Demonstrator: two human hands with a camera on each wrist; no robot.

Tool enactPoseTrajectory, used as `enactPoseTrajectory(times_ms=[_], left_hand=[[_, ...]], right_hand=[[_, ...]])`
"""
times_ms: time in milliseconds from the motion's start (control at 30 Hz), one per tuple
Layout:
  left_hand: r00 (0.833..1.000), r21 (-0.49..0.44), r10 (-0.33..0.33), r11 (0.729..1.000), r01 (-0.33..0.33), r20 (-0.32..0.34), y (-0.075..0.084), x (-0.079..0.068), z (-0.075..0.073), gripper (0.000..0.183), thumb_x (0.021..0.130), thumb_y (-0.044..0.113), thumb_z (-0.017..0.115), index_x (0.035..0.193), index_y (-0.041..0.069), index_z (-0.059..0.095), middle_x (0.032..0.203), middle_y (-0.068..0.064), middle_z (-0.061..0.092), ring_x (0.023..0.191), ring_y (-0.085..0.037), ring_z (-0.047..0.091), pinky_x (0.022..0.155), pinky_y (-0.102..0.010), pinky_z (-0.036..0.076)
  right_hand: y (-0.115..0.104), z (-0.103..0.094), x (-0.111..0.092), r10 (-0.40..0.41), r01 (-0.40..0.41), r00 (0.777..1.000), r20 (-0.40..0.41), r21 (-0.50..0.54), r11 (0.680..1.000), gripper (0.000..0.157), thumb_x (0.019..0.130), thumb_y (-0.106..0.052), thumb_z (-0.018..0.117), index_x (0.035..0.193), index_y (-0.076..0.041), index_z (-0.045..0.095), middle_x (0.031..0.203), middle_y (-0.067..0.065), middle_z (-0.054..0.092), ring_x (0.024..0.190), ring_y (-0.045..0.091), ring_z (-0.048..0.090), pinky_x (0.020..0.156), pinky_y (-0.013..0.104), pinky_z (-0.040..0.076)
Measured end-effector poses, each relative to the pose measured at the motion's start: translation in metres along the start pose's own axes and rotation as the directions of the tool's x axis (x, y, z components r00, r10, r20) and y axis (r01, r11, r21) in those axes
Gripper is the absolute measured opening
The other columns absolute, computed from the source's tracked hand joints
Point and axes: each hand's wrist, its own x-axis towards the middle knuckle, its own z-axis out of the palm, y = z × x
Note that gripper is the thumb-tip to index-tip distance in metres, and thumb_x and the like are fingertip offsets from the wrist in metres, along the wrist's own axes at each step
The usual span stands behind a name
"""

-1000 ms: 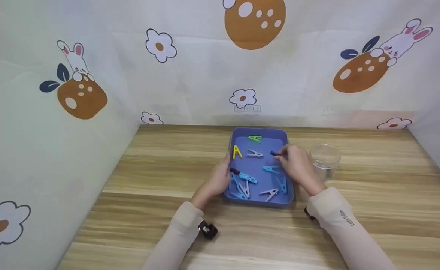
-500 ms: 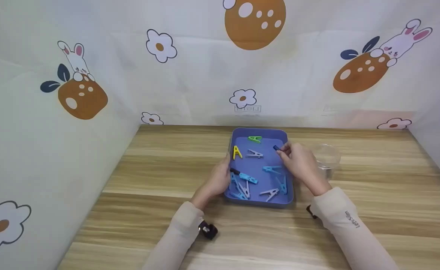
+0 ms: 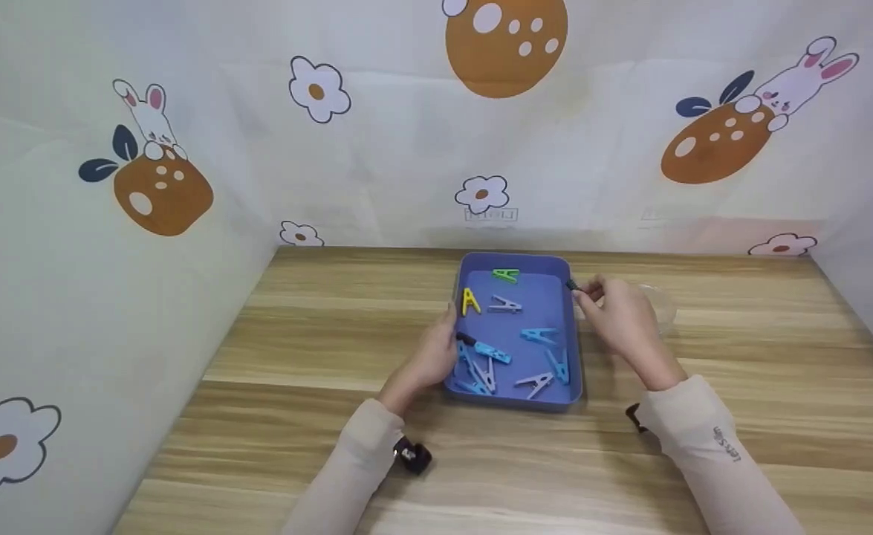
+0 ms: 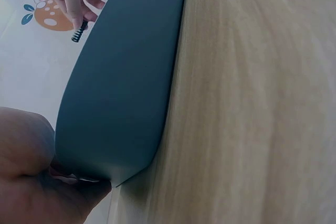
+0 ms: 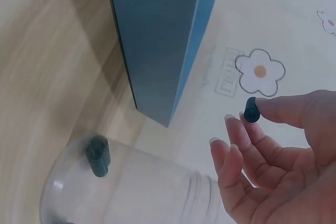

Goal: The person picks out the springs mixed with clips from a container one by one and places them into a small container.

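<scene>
In the head view, my right hand (image 3: 620,312) is just right of the blue-purple tray (image 3: 570,405), near its upper right rim. Thumb and index finger pinch a small dark green spring (image 5: 252,109), its ribbed coils showing in the right wrist view. Below that hand a clear plastic jar (image 5: 152,195) stands with a similar dark piece (image 5: 98,156) inside; in the head view the hand partly covers it. My left hand (image 3: 430,353) holds the tray's left wall. Inside the tray lie several clothespins, among them a yellow one (image 3: 469,302) and a green one (image 3: 505,276).
Also in the tray are a grey clothespin (image 3: 505,305), a blue clothespin (image 3: 539,336) and a light blue piece with a black end (image 3: 492,352). A patterned cloth wall (image 3: 391,163) rises behind the wooden table (image 3: 332,319).
My right hand has lifted the spring out over the tray's right rim and moved right towards the jar, covering more of it. The left hand stays at the tray.
</scene>
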Motion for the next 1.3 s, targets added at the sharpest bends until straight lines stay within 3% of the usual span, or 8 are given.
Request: enactPoseTrajectory(times_ms=[233, 533, 867, 1300], left_hand=[[1.000, 0.011, 0.006, 1.000, -0.006, -0.001, 0.000, 0.001, 0.000, 0.052, 0.108, -0.006, 0.034, 0.156, -0.021, 0.023, 0.161, -0.040, 0.033, 0.152, -0.047, 0.034, 0.128, -0.053, 0.029], [1.000, -0.018, 0.023, 1.000, -0.023, -0.004, 0.000, -0.001, -0.001, 0.051, 0.110, -0.004, 0.033, 0.158, -0.019, 0.024, 0.161, -0.037, 0.035, 0.153, -0.046, 0.034, 0.128, -0.053, 0.029], [1.000, -0.033, 0.013, 0.999, -0.013, 0.016, -0.002, 0.000, -0.001, 0.053, 0.108, -0.006, 0.033, 0.159, -0.018, 0.021, 0.166, -0.035, 0.028, 0.157, -0.044, 0.028, 0.130, -0.052, 0.025], [1.000, -0.018, 0.004, 1.000, -0.004, 0.004, 0.000, -0.001, -0.001, 0.054, 0.108, -0.007, 0.034, 0.159, -0.018, 0.022, 0.165, -0.035, 0.028, 0.156, -0.044, 0.029, 0.130, -0.051, 0.025]], right_hand=[[0.002, -0.012, -0.004, 0.012, -0.012, 0.999, -0.031, -0.013, 1.000, 0.028, 0.103, -0.020, 0.064, 0.108, 0.006, 0.073, 0.099, 0.021, 0.076, 0.066, 0.019, 0.061, 0.060, 0.030, 0.044], [0.014, -0.026, -0.009, 0.019, -0.019, 0.998, -0.061, -0.007, 1.000, 0.029, 0.102, -0.019, 0.063, 0.109, 0.009, 0.072, 0.099, 0.023, 0.075, 0.078, 0.030, 0.066, 0.068, 0.035, 0.047], [0.027, -0.039, -0.012, 0.022, -0.025, 0.995, -0.095, -0.030, 0.999, 0.030, 0.102, -0.018, 0.064, 0.109, 0.010, 0.072, 0.097, 0.024, 0.074, 0.067, 0.018, 0.058, 0.061, 0.030, 0.043], [0.041, -0.049, -0.018, 0.051, -0.055, 0.992, -0.115, -0.037, 0.998, 0.031, 0.102, -0.020, 0.065, 0.108, 0.010, 0.073, 0.091, 0.022, 0.073, 0.072, 0.027, 0.063, 0.061, 0.032, 0.043]])
